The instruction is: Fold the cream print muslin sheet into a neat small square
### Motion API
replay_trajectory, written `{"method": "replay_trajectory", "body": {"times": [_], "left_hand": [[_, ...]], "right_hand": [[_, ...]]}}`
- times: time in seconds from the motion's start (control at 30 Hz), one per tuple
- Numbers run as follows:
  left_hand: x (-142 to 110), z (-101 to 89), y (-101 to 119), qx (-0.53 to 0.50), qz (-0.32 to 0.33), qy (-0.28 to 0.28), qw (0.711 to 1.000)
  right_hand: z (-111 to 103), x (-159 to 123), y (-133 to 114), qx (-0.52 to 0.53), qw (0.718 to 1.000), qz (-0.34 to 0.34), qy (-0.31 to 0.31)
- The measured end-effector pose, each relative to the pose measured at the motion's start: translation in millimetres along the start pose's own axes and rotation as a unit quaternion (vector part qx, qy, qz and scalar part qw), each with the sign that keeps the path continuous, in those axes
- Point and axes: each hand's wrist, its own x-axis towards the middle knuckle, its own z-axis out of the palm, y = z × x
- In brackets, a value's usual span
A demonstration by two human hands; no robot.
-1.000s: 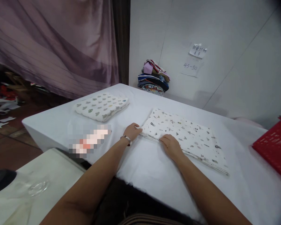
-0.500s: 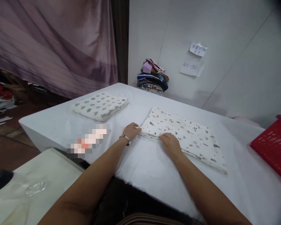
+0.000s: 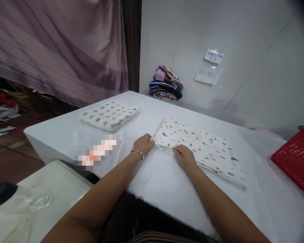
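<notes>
A white folded cloth with small dark prints [image 3: 202, 148] lies flat on the white table [image 3: 152, 175]. My left hand [image 3: 143, 143], with a bracelet at the wrist, pinches the cloth's near left corner. My right hand [image 3: 185, 157] grips the near edge a little to the right, fingers curled over the layers. A second folded cloth with grey and green prints [image 3: 110, 114] rests apart at the far left of the table.
A stack of coloured folded clothes [image 3: 166, 84] stands against the wall at the table's back. A red basket [image 3: 297, 158] sits at the right edge. Two paper notes [image 3: 209, 67] hang on the wall. A purple curtain [image 3: 58, 50] hangs at left. A pale side surface [image 3: 38, 199] is near left.
Both hands have stayed on the cloth's near edge; my left hand has closed a little more round the corner. The view shifted slightly.
</notes>
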Motion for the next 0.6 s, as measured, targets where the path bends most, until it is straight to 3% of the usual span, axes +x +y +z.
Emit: {"method": "replay_trajectory", "body": {"times": [0.1, 0.2, 0.27, 0.37, 0.47, 0.6], "left_hand": [[-2.6, 1.1, 0.5, 0.036, 0.062, 0.048, 0.996], [-4.9, 2.7, 2.6, 0.050, 0.219, 0.081, 0.971], [-8.3, 3.7, 7.3, 0.049, 0.317, 0.072, 0.944], [-16.8, 5.7, 19.7, 0.061, 0.409, 0.035, 0.910], [-24.2, 10.1, 34.7, 0.098, 0.451, 0.005, 0.887], [-24.9, 19.8, 51.1, 0.164, 0.437, -0.004, 0.885]], "right_hand": [[0.5, 1.0, 0.0, 0.003, 1.000, 0.002, -0.003], [-0.5, 1.2, -2.6, 0.001, 1.000, -0.002, -0.002], [-1.5, 1.1, -4.8, -0.003, 1.000, -0.001, -0.002], [-2.1, 1.2, -6.7, -0.009, 1.000, -0.001, -0.003], [-1.4, 1.7, -6.3, -0.007, 1.000, -0.003, 0.000], [-0.5, 2.9, -4.9, -0.010, 1.000, 0.002, -0.007]]}}
